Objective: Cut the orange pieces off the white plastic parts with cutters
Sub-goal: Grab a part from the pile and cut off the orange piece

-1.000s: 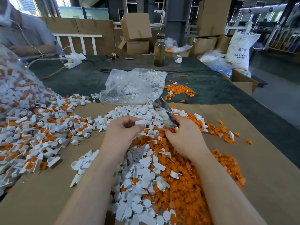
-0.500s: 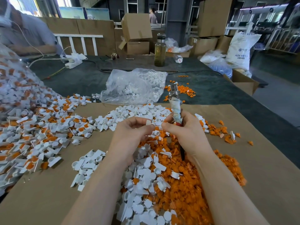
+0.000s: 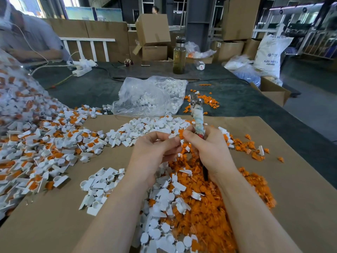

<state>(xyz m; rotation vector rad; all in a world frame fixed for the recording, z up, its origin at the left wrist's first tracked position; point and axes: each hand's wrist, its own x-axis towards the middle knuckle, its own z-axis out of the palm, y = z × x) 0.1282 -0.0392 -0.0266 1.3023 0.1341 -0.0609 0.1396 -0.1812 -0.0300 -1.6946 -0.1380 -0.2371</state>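
Note:
My right hand (image 3: 209, 148) grips the cutters (image 3: 197, 114), whose cloth-wrapped handle stands upright with the metal jaws pointing away from me. My left hand (image 3: 155, 152) pinches a small white plastic part (image 3: 173, 136) between thumb and fingers, right beside the right thumb. Under both hands lies a heap of cut orange pieces (image 3: 200, 198) mixed with trimmed white parts (image 3: 160, 207). A big pile of white parts with orange pieces attached (image 3: 45, 139) spreads over the left side.
Brown cardboard (image 3: 300, 179) covers the near table. A clear bag of white parts (image 3: 151, 95) lies behind the piles, loose orange scraps (image 3: 204, 103) next to it. Farther back are a bottle (image 3: 179, 57), a power strip (image 3: 82, 67), boxes, and a person's arm at far left.
My right hand has turned the cutters from lying tilted over the pile to standing upright. My left hand has brought its white part close to the right thumb.

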